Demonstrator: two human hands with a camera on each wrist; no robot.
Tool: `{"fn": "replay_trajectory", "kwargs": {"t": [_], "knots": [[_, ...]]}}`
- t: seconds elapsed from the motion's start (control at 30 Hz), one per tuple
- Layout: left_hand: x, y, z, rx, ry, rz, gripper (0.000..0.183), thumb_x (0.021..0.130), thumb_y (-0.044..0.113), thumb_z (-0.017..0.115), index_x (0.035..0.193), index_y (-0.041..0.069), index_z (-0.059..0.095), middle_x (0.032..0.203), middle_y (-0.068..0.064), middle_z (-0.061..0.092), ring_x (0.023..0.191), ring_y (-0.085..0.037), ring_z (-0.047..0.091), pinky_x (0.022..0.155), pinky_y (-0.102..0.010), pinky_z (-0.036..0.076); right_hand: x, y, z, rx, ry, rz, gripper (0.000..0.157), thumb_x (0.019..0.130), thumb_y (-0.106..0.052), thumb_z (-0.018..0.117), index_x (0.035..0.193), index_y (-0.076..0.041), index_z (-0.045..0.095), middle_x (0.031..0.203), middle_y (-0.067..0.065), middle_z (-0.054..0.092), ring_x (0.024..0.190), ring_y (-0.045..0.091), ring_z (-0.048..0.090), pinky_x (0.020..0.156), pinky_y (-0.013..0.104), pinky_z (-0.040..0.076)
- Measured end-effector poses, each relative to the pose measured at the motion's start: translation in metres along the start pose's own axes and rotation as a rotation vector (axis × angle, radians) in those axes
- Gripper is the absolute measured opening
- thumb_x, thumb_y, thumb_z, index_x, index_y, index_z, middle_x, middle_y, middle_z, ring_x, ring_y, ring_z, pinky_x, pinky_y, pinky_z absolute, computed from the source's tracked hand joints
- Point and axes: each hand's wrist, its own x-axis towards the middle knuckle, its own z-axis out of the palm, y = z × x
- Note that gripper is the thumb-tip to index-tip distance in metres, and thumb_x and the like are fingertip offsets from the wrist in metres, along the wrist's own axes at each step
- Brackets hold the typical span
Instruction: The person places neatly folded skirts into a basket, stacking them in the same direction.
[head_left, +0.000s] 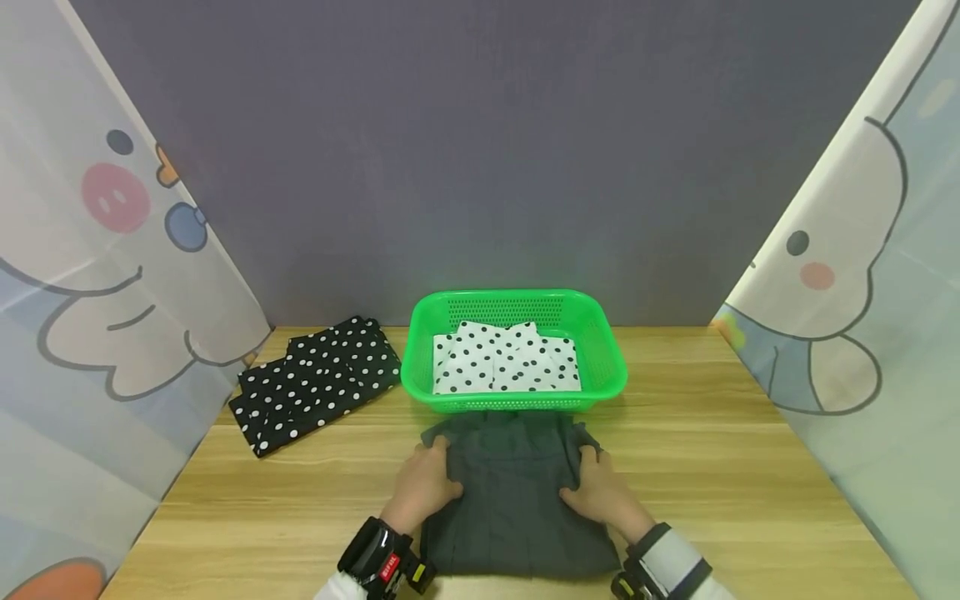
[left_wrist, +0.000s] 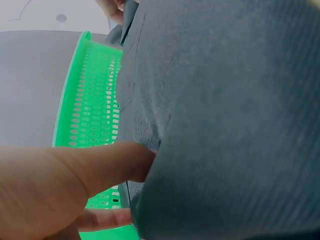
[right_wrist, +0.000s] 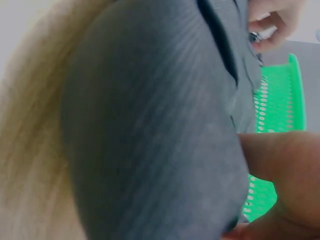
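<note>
A dark grey folded garment [head_left: 517, 508] lies on the wooden table in front of the green basket, its far edge close against the basket's near side. My left hand [head_left: 423, 483] grips its left side, thumb on top. On the opposite side my right hand [head_left: 602, 493] pinches the cloth near the far corner. In the left wrist view the thumb presses on the ribbed grey cloth [left_wrist: 230, 115], with a finger below the edge. The right wrist view has the cloth [right_wrist: 160, 130] bulging up beside the right thumb; the fingers beneath are mostly hidden.
The green perforated basket [head_left: 513, 402] stands at the back middle, holding white folded cloth with black dots [head_left: 504, 362]. Black folded cloth with white dots [head_left: 318, 379] lies left of it. A dark grey wall [head_left: 487, 167] rises behind the table [head_left: 750, 500], with printed curtains on both sides.
</note>
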Motion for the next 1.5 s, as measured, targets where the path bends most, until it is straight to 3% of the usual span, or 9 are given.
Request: {"fn": "replay_trajectory", "kwargs": {"t": [0.37, 0.53, 0.7, 1.17, 1.3, 1.5], "knots": [[0.002, 0.004, 0.002, -0.054, -0.018, -0.020, 0.064, 0.055, 0.011, 0.074, 0.110, -0.003, 0.045, 0.089, -0.020, 0.056, 0.072, -0.028, 0.055, 0.053, -0.037, 0.043, 0.006, -0.001, 0.003, 0.213, -0.019, 0.066, 0.072, 0.073, -0.011, 0.061, 0.122, 0.021, 0.020, 0.110, 0.041, 0.038, 0.097, 0.049, 0.045, 0.073, 0.051, 0.044], [0.002, 0.005, 0.003, -0.117, -0.051, -0.010, 0.059, 0.056, 0.004, 0.071, 0.107, -0.003, 0.042, 0.077, -0.014, 0.058, 0.061, -0.020, 0.051, 0.047, -0.030, 0.039, 0.005, -0.002, 0.007, 0.238, -0.011, 0.057, 0.068, 0.074, -0.006, 0.057, 0.122, 0.024, 0.018, 0.117, 0.042, 0.035, 0.105, 0.049, 0.041, 0.081, 0.052, 0.040], [0.001, 0.004, 0.003, -0.156, -0.052, -0.014, 0.055, 0.058, 0.001, 0.067, 0.106, 0.000, 0.041, 0.078, -0.014, 0.058, 0.060, -0.020, 0.050, 0.047, -0.029, 0.038, 0.005, -0.002, 0.010, 0.277, -0.022, 0.057, 0.063, 0.077, -0.003, 0.052, 0.123, 0.024, 0.018, 0.122, 0.041, 0.031, 0.111, 0.050, 0.036, 0.084, 0.053, 0.038], [-0.014, 0.003, -0.009, -0.179, 0.012, 0.093, 0.052, 0.061, 0.001, 0.060, 0.109, 0.001, 0.040, 0.077, -0.008, 0.056, 0.058, -0.015, 0.045, 0.048, -0.026, 0.036, -0.007, 0.001, 0.005, 0.378, -0.025, 0.063, 0.063, 0.080, -0.003, 0.048, 0.127, 0.021, 0.014, 0.129, 0.041, 0.020, 0.118, 0.051, 0.022, 0.091, 0.057, 0.028], [-0.022, 0.003, -0.013, -0.174, 0.037, 0.111, 0.053, 0.061, 0.000, 0.061, 0.109, 0.003, 0.041, 0.085, -0.012, 0.058, 0.065, -0.015, 0.048, 0.052, -0.027, 0.038, -0.014, -0.001, 0.002, 0.376, -0.021, 0.053, 0.062, 0.080, -0.003, 0.049, 0.127, 0.020, 0.015, 0.129, 0.039, 0.023, 0.117, 0.050, 0.025, 0.091, 0.056, 0.030], [-0.034, 0.004, -0.019, -0.198, 0.038, 0.125, 0.053, 0.062, 0.000, 0.062, 0.111, 0.005, 0.040, 0.091, -0.014, 0.059, 0.071, -0.017, 0.052, 0.055, -0.028, 0.040, -0.029, -0.001, 0.001, 0.417, 0.014, 0.002, 0.057, 0.081, -0.002, 0.051, 0.126, 0.017, 0.022, 0.123, 0.036, 0.036, 0.111, 0.045, 0.040, 0.085, 0.049, 0.040]]}}
